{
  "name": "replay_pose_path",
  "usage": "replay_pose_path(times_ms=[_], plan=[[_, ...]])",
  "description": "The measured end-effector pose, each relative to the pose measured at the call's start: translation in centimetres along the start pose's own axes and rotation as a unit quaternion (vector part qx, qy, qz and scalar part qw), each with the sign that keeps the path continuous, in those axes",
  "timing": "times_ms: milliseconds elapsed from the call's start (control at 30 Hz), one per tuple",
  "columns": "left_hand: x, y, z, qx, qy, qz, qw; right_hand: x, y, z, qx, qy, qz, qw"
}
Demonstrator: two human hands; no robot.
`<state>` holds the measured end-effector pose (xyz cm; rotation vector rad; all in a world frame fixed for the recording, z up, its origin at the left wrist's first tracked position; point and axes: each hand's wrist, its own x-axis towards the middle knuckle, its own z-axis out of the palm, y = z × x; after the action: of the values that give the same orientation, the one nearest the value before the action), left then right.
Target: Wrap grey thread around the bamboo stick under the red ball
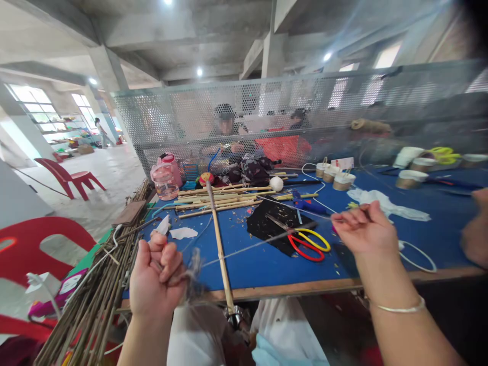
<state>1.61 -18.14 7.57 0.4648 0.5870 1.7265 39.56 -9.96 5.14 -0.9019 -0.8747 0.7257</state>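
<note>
My left hand (158,274) is closed at the table's front left, with grey yarn (196,269) bunched beside its fingers. A grey strand runs from there to the right across the stick. Raised over the right part of the blue table, my right hand (362,226) has its fingers pinched; a thin thread reaches its fingertips. Between the hands a bamboo stick (219,244) leans from the table's edge toward a red and yellow ball (206,178). Scissors (310,244) with red and yellow handles lie on black cloth (272,223).
Bamboo sticks (236,195), a white ball (276,184) and a blue glue gun (310,205) lie farther back. Paper cups (412,179) stand at right. A perforated screen (183,122) rises behind. Bundled twigs (95,284) line the left edge. Another person's hand (476,229) is at far right.
</note>
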Motion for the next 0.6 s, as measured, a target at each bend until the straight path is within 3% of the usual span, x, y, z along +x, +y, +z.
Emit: replay_pose_path(times_ms=[67,133,167,200,233,300,333,400,467,500,533,600], plan=[[-0.4,0.4,1.0,-0.039,-0.025,-0.037,0.998,-0.4,0.4,0.7,-0.145,0.064,-0.03,0.987],[-0.9,-0.2,2.5,-0.04,-0.045,-0.06,0.996,-2.9,0.1,3.0,-0.285,0.073,-0.11,0.949],[-1.1,-0.7,3.3,-0.033,-0.06,-0.076,0.995,-4.8,-0.4,4.5,-0.303,0.012,-0.137,0.943],[-1.3,-1.2,4.1,-0.023,-0.081,-0.1,0.991,-6.9,-0.9,6.1,-0.295,-0.116,-0.131,0.939],[-1.4,-1.6,4.8,-0.011,-0.105,-0.13,0.986,-9.0,-1.5,7.6,-0.276,-0.265,-0.113,0.917],[-1.7,-2.0,5.9,0.006,-0.151,-0.173,0.973,-12.4,-2.3,9.9,-0.233,-0.508,-0.067,0.827],[-1.8,-2.1,6.2,0.01,-0.167,-0.179,0.97,-13.6,-2.6,10.6,-0.214,-0.587,-0.032,0.78],[-1.8,-2.2,6.2,0.009,-0.171,-0.142,0.975,-14.6,-2.8,10.8,-0.185,-0.683,0.041,0.705],[-1.9,-2.9,5.5,0.012,-0.151,-0.072,0.986,-14.4,-3.0,10.1,-0.146,-0.726,0.102,0.664],[-1.9,-3.7,5.0,0.021,-0.14,-0.045,0.989,-14.1,-3.1,9.7,-0.128,-0.732,0.117,0.659],[-1.9,-4.7,4.4,0.036,-0.15,-0.05,0.987,-13.8,-3.3,9.3,-0.123,-0.727,0.118,0.665],[-2.1,-6.9,3.2,0.063,-0.199,-0.128,0.97,-13.3,-3.7,8.9,-0.188,-0.682,0.088,0.701]])
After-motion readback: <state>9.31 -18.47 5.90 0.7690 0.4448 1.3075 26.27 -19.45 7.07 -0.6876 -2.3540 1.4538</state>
